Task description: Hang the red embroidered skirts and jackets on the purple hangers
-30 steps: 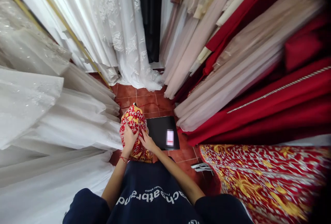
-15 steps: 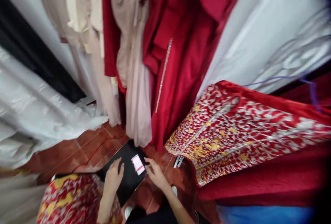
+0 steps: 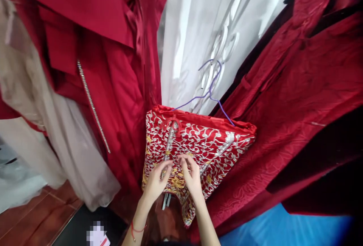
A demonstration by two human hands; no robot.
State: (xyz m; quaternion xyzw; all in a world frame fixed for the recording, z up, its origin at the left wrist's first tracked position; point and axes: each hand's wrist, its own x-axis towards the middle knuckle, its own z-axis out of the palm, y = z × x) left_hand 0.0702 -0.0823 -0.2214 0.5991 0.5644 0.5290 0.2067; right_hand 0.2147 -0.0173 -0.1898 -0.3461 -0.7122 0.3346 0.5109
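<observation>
A red skirt-like garment (image 3: pixel 204 140) with silver and gold embroidery hangs from a purple wire hanger (image 3: pixel 210 92). My left hand (image 3: pixel 157 181) is in front of its lower left part, fingers curved and thumb apart. Close beside it, my right hand (image 3: pixel 192 176) has loosely bent fingers over the middle of the cloth. Nothing shows in either hand. Whether the fingertips touch the fabric, I cannot tell. A red string bracelet (image 3: pixel 138 230) circles my left wrist.
Dark red dresses hang left (image 3: pixel 121 87) and right (image 3: pixel 283 125), with white garment covers (image 3: pixel 184 30) behind. At lower left, a phone (image 3: pixel 98 236) lies on a black surface (image 3: pixel 76 225) above the red tiled floor (image 3: pixel 25 215). Blue material (image 3: pixel 263 229) lies at lower right.
The view has swung right toward the hanging embroidered garment. Both hands have moved from beside the phone on the black surface to in front of this garment.
</observation>
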